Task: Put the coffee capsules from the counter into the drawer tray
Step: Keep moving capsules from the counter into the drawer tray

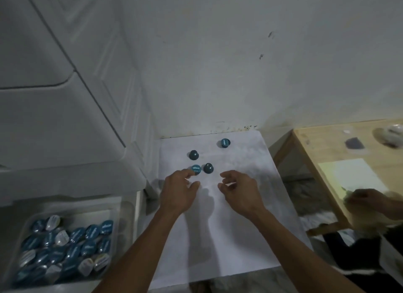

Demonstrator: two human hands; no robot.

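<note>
Nearest, at lower left, the open drawer tray (28, 227) already holds a heap of teal and silver-lidded capsules (65, 247), so most of the job looks done and this is a late round of picking up.

Above it, over the white desk (229, 238), both forearms reach forward. The left hand (177, 191) has its fingers loosely curled and its fingertip touching, or just short of, a capsule lying lid-up (195, 169); it pinches nothing yet. The right hand (237, 189) hovers with thumb and fingers bent into an open claw, empty, near a second capsule (208, 168) that stands dome-up just beside the first.

The step in hand appears to be the reach for these two. The next move calls for each hand to close thumb and forefinger round a capsule's body, lift clear, then carry it left and down to the tray.

Farther back, a third capsule (193, 155) sits dome-up, and a fourth (225, 143) lies lid-up near the wall, well apart from the others. All four are small, dark teal, with smooth rounded bodies and flat printed lids, likely light and apt to roll if nudged.
</note>
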